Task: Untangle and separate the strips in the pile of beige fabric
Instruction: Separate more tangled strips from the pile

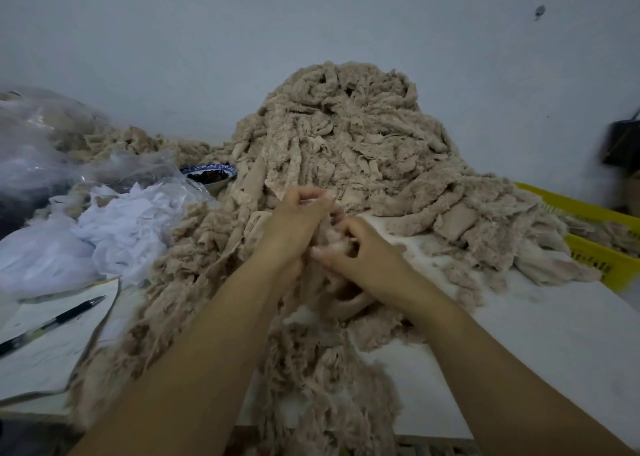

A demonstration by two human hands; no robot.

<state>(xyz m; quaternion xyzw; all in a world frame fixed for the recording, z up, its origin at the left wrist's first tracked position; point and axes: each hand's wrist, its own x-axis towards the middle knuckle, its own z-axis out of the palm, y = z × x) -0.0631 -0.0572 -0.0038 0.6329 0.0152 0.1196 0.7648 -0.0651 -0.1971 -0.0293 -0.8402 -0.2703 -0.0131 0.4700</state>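
both the left hand [294, 220] and the right hand [360, 248] had fingers curled, pinching one fuzzy strip [330, 239] at the foot of the pile of beige fabric [346, 137] on the table [554, 334]; a hard pull would likely have tightened the tangle or dragged the heap down.

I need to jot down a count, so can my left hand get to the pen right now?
Probably yes, once it lets go: the left hand is gripping beige strips, but the pen lies uncovered on the paper to its left, with nothing tall between.
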